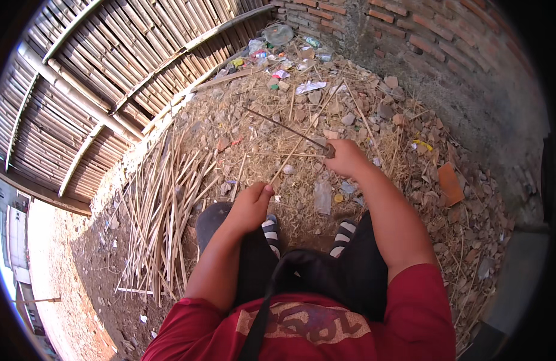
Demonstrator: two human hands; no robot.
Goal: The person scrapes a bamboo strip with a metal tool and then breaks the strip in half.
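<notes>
My left hand [252, 206] is closed, thumb on top, around the lower end of a thin bamboo strip [290, 155]. The strip slants away up and to the right over the rubble. In my right hand [348, 159] is the handle of a long, narrow, dark-bladed knife [284, 126]. Its blade points to the far left and passes over or near the strip; whether they touch I cannot tell. A heap of pale bamboo strips [157, 222] lies on the ground to the left of my left hand.
Bamboo fencing [139, 54] rises at the far left, a brick wall [428, 42] at the far right. Litter [281, 72] and broken stones cover the ground between them. A clear plastic bottle [323, 195] lies before my sandalled feet, and an orange tile [450, 184] to the right.
</notes>
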